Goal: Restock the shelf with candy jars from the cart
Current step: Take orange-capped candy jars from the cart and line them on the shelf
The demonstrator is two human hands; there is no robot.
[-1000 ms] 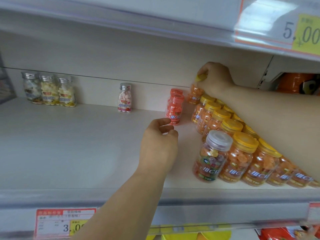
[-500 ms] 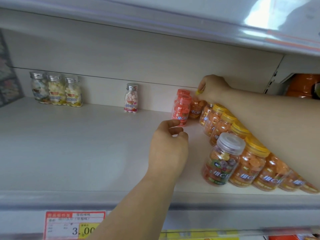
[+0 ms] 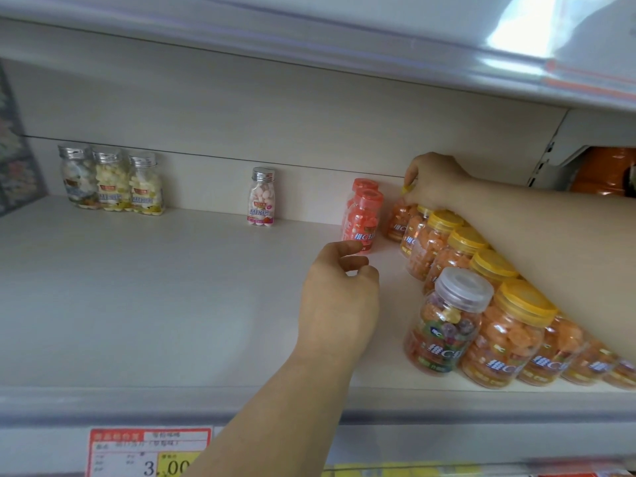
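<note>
1. Right hand (image 3: 434,182) reaches deep into the shelf (image 3: 155,287), fingers gripping the yellow lid of the rearmost orange candy jar (image 3: 399,220), which stands by the back wall at the far end of a row of yellow-lidded jars (image 3: 447,249).
2. Left hand (image 3: 339,301) hovers, fingers loosely curled and holding nothing, just in front of two red jars (image 3: 363,218).
3. One clear-lidded jar (image 3: 447,325) stands at the shelf's front; silver-capped bottles (image 3: 110,184) line the back.

Shelf (image 3: 137,287): three tablet bottles (image 3: 110,182) at back, upper left; single tablet bottle (image 3: 262,197) at back centre; two jars (image 3: 363,215) right of it, one behind the other; diagonal row of candy jars (image 3: 447,249) far right, its rearmost jar (image 3: 399,222) under the right hand (image 3: 433,180); price label (image 3: 144,452) on front edge, lower left.
</note>
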